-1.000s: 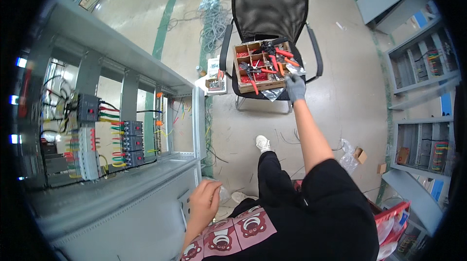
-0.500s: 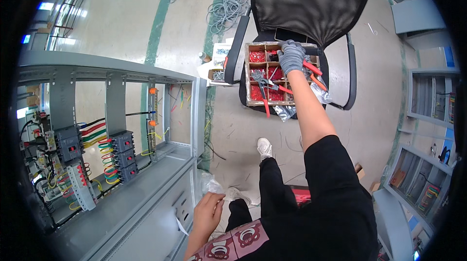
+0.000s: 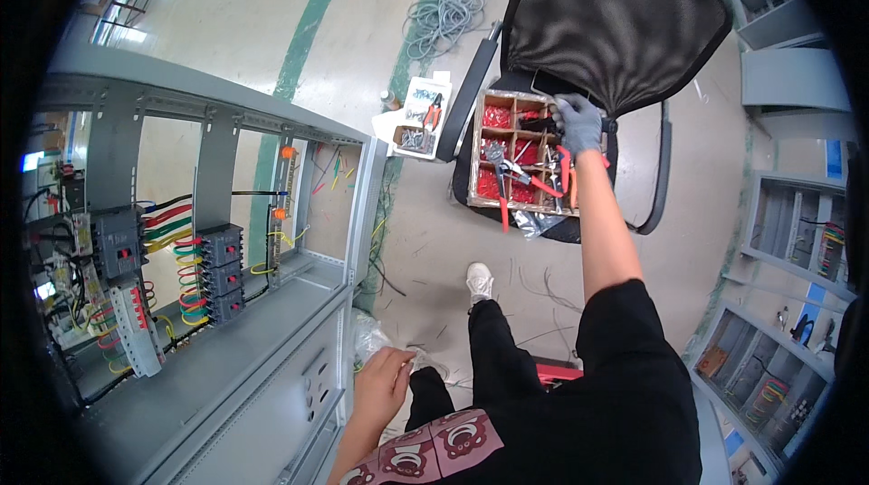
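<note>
My right hand (image 3: pixel 579 123), in a grey glove, is over the far right corner of a divided box (image 3: pixel 474 173) on an office chair. Its fingers curl downward; what they hold, if anything, is hidden. The box's compartments hold small red parts (image 3: pixel 490 185). Pliers with red handles (image 3: pixel 503 200) lie across its near left part, and orange-red handled tools (image 3: pixel 567 173) lie just below the gloved hand. My left hand (image 3: pixel 382 385) is bare and low, beside the grey cabinet, with its fingers closed together; anything in them is too small to make out.
At left stands an open grey cabinet (image 3: pixel 299 304) with breakers (image 3: pixel 222 274) and coloured wires. The black mesh chair (image 3: pixel 615 23) has armrests on both sides. A white tray (image 3: pixel 425 105) of small parts, coiled grey cable (image 3: pixel 448 10) and a red case (image 3: pixel 557 372) are on the floor.
The view has shifted, so the box and chair sit lower and farther right. My gloved hand has moved from over the box's compartments to its far right corner. My left hand stays low and closed.
</note>
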Action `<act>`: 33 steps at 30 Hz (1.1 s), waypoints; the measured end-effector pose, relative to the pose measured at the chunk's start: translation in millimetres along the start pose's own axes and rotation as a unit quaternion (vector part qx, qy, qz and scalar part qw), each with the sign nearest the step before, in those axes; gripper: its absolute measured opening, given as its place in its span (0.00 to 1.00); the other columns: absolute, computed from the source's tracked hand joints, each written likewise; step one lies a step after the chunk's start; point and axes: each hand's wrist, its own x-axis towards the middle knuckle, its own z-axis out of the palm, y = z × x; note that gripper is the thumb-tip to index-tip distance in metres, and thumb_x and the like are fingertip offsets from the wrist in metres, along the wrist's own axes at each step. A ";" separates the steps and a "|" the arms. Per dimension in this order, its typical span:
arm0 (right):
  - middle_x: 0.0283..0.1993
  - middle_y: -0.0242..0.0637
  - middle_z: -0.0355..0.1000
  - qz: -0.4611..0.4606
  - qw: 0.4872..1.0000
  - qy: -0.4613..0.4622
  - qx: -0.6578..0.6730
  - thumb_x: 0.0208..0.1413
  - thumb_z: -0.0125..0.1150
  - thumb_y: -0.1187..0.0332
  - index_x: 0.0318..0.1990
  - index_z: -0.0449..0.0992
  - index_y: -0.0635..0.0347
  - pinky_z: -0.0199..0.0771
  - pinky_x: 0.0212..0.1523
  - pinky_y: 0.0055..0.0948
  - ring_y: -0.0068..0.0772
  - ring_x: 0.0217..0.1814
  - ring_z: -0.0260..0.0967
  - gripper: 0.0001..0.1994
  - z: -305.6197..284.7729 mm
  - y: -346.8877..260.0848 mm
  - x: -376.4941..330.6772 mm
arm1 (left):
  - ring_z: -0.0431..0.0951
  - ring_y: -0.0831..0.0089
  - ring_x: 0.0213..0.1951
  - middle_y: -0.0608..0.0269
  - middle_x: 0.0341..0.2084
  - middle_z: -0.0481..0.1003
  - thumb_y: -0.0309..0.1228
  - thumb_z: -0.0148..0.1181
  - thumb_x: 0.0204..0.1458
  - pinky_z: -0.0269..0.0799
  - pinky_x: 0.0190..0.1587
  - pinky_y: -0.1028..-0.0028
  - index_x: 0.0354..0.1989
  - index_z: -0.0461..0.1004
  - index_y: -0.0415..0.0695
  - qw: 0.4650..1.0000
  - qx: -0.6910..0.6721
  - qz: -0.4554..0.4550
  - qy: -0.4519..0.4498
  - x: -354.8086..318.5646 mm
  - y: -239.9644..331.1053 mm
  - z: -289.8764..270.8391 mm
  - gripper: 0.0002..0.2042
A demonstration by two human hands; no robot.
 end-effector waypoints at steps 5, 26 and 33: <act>0.28 0.35 0.73 0.034 0.960 -0.211 0.179 0.59 0.61 0.67 0.41 0.73 0.63 0.68 0.26 0.20 0.22 0.24 0.67 0.09 59.2 -140.4 -173.1 | 0.73 0.53 0.48 0.52 0.45 0.73 0.21 0.61 0.47 0.69 0.50 0.62 0.44 0.76 0.42 0.975 0.044 0.085 0.203 -6.6 18.1 -27.6 0.14; 0.28 0.35 0.74 -0.336 0.694 -0.605 0.198 0.59 0.64 0.59 0.46 0.75 0.61 0.71 0.32 0.22 0.23 0.30 0.71 0.16 290.9 -355.8 -757.2 | 0.67 0.75 0.30 0.64 0.28 0.67 0.19 0.52 0.56 0.62 0.33 0.78 0.35 0.74 0.35 0.423 0.227 -0.014 0.877 -622.1 -4.1 -240.5 0.04; 0.30 0.38 0.76 -0.386 0.644 -0.631 0.197 0.59 0.64 0.63 0.44 0.75 0.62 0.75 0.34 0.25 0.27 0.30 0.73 0.13 287.2 -339.5 -879.6 | 0.69 0.69 0.28 0.60 0.27 0.69 0.21 0.58 0.54 0.65 0.33 0.74 0.34 0.75 0.37 0.523 0.316 -0.073 0.788 -711.1 -65.1 -286.9 0.02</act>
